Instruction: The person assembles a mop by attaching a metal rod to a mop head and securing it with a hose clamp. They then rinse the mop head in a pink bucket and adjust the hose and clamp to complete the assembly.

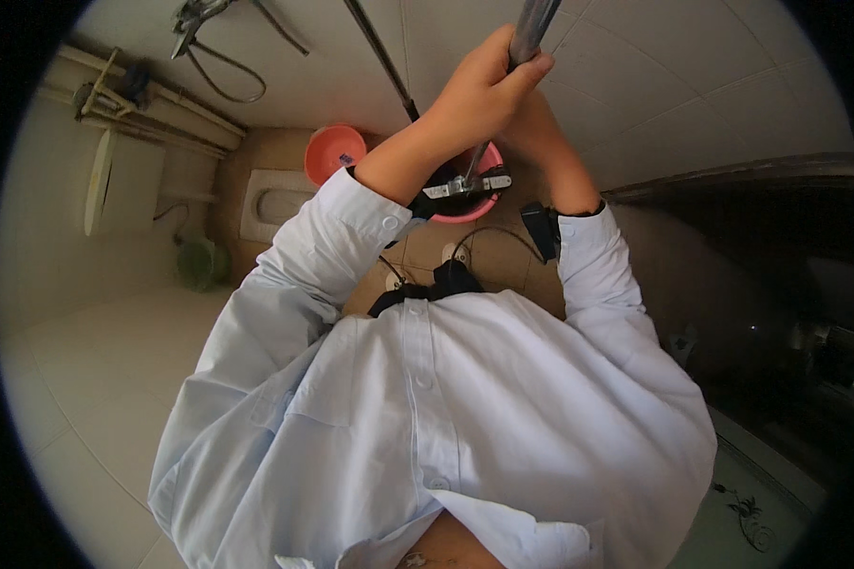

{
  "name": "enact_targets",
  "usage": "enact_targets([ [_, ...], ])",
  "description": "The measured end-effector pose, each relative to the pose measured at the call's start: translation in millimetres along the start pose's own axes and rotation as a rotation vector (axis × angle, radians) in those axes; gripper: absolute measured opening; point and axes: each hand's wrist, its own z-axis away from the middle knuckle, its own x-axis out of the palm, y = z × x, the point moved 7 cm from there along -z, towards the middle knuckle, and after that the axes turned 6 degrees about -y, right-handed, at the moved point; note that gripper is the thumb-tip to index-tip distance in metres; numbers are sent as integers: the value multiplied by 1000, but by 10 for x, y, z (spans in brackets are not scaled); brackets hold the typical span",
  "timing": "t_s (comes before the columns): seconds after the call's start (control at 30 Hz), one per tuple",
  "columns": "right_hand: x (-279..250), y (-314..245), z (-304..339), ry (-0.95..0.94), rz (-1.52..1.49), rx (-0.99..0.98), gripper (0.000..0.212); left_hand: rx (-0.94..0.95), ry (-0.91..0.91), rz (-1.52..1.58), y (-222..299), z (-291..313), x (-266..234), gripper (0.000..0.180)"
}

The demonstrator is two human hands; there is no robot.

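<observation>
Both of my arms stretch forward to the metal handle of a mop (533,30). My left hand (489,83) is closed round the handle, its thumb lying across it. Just below and behind it, my right hand (527,123) is closed on the same handle; its fingers are mostly hidden by the left hand. The thin rod runs down past my hands to a silver, clamp-like mop head (467,185). That head is over or in a pink basin (465,217) on the floor, and my left forearm covers part of it.
Another pink basin (334,152) stands near a white squat toilet (256,204). A dark pole (381,57) slants along the tiled wall. Pipes (161,104), a shower fitting with a hose (228,85), a white tank (123,185) and a green bucket (202,264) are on the left.
</observation>
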Motion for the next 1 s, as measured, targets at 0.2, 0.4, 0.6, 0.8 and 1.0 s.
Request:
enact_targets([
  [0.2,978,1230,913,90,-400,468,29,88,-41,-96,455,-61,228,18],
  [0.4,1081,1714,973,134,-252,677,40,164,-53,-49,789,-167,378,22],
  [0.6,845,1262,836,204,-203,631,40,170,-133,-122,-142,280,-308,54],
  [0.8,721,646,352,282,-70,571,37,-664,192,-522,-2563,1695,-1728,31],
  [1.0,773,167,11,247,-108,499,38,-1050,118,-643,-3966,2514,-1940,34],
])
